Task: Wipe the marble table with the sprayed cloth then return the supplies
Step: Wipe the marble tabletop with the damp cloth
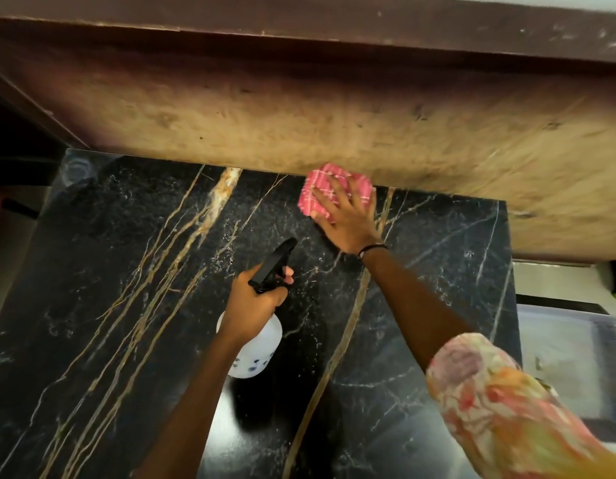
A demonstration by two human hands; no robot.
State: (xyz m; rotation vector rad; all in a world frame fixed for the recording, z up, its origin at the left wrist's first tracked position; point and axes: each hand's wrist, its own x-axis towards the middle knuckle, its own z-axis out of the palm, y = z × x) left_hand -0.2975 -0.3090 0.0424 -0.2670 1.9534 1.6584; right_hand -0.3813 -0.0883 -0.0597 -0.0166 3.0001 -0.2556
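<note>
The black marble table [126, 271] with gold and white veins fills the lower view. A pink checked cloth [320, 181] lies folded at the table's far edge, against the wooden board. My right hand [348, 216] presses flat on the cloth with fingers spread. My left hand [254, 302] grips the neck of a white spray bottle [256, 350] with a black trigger head [273, 264], held above the table's middle. Fine spray droplets speckle the marble around the bottle's nozzle.
A worn wooden board [334, 115] with a dark brown top rail rises behind the table's far edge. To the right, past the table's edge, sits a pale surface with a clear plastic container [569, 357]. Floor shows at the left.
</note>
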